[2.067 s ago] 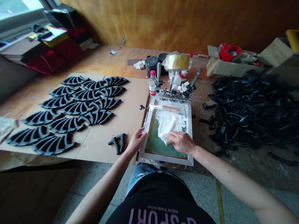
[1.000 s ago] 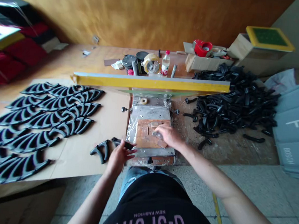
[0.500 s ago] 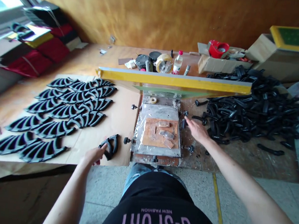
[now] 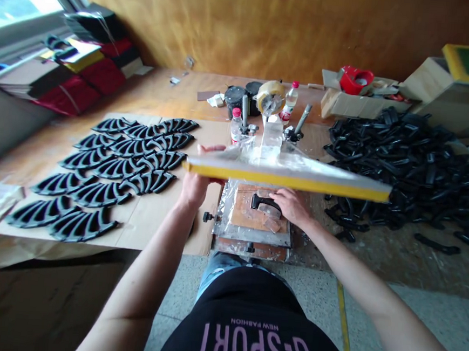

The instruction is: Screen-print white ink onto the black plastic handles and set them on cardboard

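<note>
My left hand point(image 4: 195, 189) grips the left end of a yellow-edged screen printing frame point(image 4: 286, 179), its fingers partly hidden by the edge. The frame is tilted low over a metal base plate point(image 4: 224, 230). Beneath its front edge, my right hand point(image 4: 292, 206) has its fingers closed on one end of a curved black plastic handle point(image 4: 263, 201). This handle is at the small blocks on the plate's brown board point(image 4: 241, 216). Rows of similar black handles point(image 4: 91, 191) lie fanned on cardboard to the left.
A large heap of loose black handles point(image 4: 401, 172) covers the right side. Behind the frame are bottles point(image 4: 289, 101), a tape roll point(image 4: 270, 94) and dark jars point(image 4: 235, 101). An adjusting knob point(image 4: 208, 217) juts from the plate's left side. Boxes point(image 4: 348, 104) stand at the back right.
My left hand has left the handles on the cardboard and taken hold of the frame, which has come down towards me. My right hand has moved left onto the plate with a black handle.
</note>
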Tool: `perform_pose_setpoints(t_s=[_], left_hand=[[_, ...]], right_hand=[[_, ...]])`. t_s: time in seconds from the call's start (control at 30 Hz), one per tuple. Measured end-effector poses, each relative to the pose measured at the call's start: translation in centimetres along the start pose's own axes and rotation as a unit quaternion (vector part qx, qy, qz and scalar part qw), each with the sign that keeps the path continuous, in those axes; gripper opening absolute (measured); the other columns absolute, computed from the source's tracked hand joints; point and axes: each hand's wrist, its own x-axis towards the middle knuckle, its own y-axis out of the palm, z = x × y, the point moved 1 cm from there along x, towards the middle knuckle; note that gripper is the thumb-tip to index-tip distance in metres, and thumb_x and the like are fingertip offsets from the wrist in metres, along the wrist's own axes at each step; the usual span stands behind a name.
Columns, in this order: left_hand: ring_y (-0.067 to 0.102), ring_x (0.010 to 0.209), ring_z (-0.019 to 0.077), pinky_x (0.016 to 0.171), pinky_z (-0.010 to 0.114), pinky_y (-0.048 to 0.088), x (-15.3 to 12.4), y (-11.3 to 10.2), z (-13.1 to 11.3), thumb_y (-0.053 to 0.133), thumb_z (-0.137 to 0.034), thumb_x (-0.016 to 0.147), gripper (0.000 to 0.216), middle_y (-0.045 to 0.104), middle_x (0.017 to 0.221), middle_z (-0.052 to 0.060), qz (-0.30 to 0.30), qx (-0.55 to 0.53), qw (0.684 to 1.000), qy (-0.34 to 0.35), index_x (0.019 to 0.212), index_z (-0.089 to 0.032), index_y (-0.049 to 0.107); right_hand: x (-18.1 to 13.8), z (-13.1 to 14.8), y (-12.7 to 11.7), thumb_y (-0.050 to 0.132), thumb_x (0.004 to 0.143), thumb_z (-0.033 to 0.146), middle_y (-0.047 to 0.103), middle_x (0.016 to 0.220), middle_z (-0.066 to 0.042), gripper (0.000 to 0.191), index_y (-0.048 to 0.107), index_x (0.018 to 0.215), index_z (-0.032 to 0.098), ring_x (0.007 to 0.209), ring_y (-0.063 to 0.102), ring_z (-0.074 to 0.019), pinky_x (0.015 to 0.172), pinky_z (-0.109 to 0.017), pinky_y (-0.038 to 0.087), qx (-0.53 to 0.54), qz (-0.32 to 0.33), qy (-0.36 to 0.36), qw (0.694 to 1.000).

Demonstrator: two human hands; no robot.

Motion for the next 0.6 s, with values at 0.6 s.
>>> perform_pose_setpoints(t_s=[0.6], left_hand=[[0.063,0.072,0.0154,0.061,0.023,0.045,-5.5,-2.8,17.0,0.058,-0.057,0.082,0.067,0.070,0.088,0.005,0.023,0.135,0.969,-0.204,0.137,-0.021,0.052]], right_hand=[[3.5,4.5,-1.9,0.051,0.082,0.005,0.067,0.090,-0.003,0.022,0.064,0.091,0.019,0.083,0.060,-0.0176,0.069,-0.026,0.040,0.014,0.182,-0.148,0.972]])
